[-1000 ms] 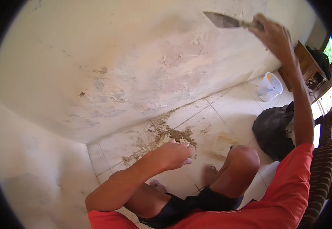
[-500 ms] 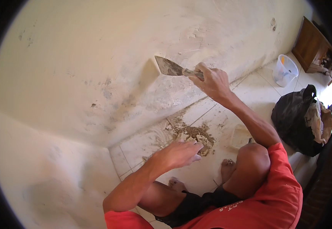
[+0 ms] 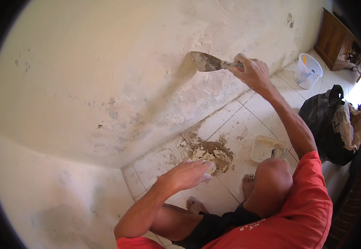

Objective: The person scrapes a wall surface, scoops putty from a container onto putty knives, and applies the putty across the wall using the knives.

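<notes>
Cream-painted, flaking wall: stained grey along its lower part, roughened around the spot being worked. Pale tiled floor: strewn with dust along the wall's foot. Brown wooden cabinet: placed at the far right. Black plastic bag, slumped: pale crumpled material is shown at its mouth. Translucent white plastic bucket, round: stood between bag and cabinet. Shallow, whitish rectangular container: set on the tiles left of the bag. Heap of brown grit and cream flakes: gathered on the floor near the wall. Grey metal trowel, wedge-bladed: held at the wall, its contact not confirmed; since half a second ago it has been carried up and rightward over the surface, so a fresh stretch is judged to have been reached. Right hand: fingers clamped around the trowel's handle. Left hand, whitened with dust: held just beside the heap, much as before, fingers loosely bent – whether anything is gripped cannot be told.
</notes>
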Demonstrator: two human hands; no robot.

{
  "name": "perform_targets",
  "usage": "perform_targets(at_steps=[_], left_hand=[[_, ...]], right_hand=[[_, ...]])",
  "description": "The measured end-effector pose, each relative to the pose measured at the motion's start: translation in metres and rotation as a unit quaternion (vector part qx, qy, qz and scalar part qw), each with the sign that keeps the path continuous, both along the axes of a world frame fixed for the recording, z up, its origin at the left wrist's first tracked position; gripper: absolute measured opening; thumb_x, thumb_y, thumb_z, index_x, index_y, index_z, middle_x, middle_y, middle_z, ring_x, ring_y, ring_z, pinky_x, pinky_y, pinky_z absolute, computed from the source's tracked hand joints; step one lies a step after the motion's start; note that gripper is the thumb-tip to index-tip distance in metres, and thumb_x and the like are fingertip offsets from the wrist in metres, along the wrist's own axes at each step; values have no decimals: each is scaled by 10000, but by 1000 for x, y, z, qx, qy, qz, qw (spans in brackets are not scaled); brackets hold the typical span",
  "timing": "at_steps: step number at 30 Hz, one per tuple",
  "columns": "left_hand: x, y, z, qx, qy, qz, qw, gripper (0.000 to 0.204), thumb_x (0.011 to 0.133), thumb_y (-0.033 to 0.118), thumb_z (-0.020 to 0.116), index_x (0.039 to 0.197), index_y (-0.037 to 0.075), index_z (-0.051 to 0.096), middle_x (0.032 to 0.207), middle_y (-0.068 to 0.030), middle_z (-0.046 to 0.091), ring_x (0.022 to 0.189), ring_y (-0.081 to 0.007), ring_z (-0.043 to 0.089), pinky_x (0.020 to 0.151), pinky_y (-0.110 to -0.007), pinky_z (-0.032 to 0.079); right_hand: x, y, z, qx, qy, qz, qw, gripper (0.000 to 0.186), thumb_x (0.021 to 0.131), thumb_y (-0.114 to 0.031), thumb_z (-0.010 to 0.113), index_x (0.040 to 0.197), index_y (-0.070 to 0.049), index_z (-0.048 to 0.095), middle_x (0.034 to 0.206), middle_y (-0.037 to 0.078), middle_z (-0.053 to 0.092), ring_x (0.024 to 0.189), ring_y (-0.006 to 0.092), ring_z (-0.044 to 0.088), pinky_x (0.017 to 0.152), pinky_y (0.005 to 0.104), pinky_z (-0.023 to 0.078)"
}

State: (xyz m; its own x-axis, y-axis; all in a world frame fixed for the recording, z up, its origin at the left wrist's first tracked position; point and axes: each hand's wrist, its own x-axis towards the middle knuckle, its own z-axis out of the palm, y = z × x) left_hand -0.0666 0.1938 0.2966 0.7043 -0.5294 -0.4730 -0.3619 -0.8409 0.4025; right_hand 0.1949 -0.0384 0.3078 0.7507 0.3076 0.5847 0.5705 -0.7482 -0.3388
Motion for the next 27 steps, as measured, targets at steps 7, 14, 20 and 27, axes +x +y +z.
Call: perform_targets(at_steps=[7, 14, 20, 27], left_hand=[[7, -4, 2, 18, 31, 5, 999, 528, 997, 415, 465, 1373, 44, 437, 1298, -193, 550, 1150, -375, 545, 984, -461, 414], [14, -12, 9, 43, 79, 33, 995, 570, 1003, 475, 416, 1424, 91, 406, 1394, -199, 489, 1284, -364, 468, 1087, -481, 350], [12, -5, -4, 56, 78, 31, 995, 581, 1004, 496, 399, 1435, 106, 398, 1415, -197, 476, 1340, -358, 414, 1115, -485, 318], [14, -7, -3, 51, 84, 30, 995, 578, 1004, 490, 399, 1428, 96, 406, 1408, -193, 484, 1345, -325, 418, 1113, -474, 320]], right_hand=[[27, -44, 19, -7, -4, -40, 999, 271, 817, -349, 731, 919, -116, 637, 641, 77, 650, 610, 297, 630, 575, 397, 465], [54, -85, 24, -25, -45, -63, 997, 273, 825, -354, 723, 918, -114, 630, 682, 74, 677, 644, 286, 644, 604, 402, 480], [73, -115, 35, -34, -54, -108, 992, 287, 816, -367, 724, 916, -116, 629, 697, 76, 677, 669, 281, 654, 622, 394, 487], [68, -165, 42, 41, 26, -150, 987, 304, 851, -361, 684, 890, -67, 615, 715, 71, 660, 633, 202, 620, 592, 376, 464]])
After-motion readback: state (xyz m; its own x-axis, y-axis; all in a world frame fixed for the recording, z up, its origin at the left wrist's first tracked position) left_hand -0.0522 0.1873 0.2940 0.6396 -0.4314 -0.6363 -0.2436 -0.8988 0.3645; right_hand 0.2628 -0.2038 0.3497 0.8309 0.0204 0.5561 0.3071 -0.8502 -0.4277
